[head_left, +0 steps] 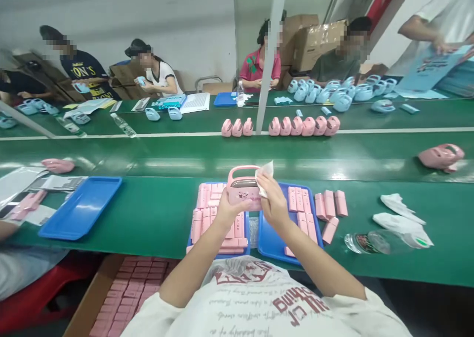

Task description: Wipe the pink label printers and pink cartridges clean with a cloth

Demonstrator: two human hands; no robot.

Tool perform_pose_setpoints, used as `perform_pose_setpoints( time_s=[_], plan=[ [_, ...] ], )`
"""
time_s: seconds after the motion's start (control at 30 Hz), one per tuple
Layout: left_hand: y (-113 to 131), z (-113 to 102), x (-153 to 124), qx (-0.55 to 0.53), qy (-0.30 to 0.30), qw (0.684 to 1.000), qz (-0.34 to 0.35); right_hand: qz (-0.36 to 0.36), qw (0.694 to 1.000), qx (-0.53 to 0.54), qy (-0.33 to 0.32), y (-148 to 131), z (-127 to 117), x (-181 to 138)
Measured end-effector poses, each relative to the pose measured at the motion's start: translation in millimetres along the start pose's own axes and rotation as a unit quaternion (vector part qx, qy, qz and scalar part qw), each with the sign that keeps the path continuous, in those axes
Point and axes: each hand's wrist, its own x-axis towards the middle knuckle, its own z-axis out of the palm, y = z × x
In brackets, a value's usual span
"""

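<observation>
My left hand (225, 209) grips a pink handled device (242, 186) from below and holds it upright over the trays. Pinched in my right hand (272, 198) is a white wipe cloth (264, 173), pressed against the device's right side. Below the hands lie two blue trays (272, 238) holding several flat pink parts (205, 206).
Loose pink parts (329, 206) lie right of the trays, then white cloths (398, 213) and a lying plastic bottle (374, 241). An empty blue tray (79, 208) is at left. Rows of pink devices (292, 126) sit on the belt. Several people work across the belt. A carton of pink parts (126, 292) stands below.
</observation>
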Motion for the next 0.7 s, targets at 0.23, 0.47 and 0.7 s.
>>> perform_pose_setpoints(
  time_s=[0.23,0.47,0.7],
  plan=[
    [-6.0,20.7,11.8,0.129,0.039,0.991,0.013,-0.140,0.986,-0.062,-0.066,2.6,-11.8,0.7],
    [1.5,15.3,-1.9,0.178,0.019,0.982,0.066,-0.087,0.995,-0.047,-0.009,-5.2,-11.4,-1.2],
    [7.6,3.1,-13.7,0.149,0.016,0.987,0.056,-0.070,0.997,-0.039,-0.010,-17.3,-10.3,-0.7]
  ],
)
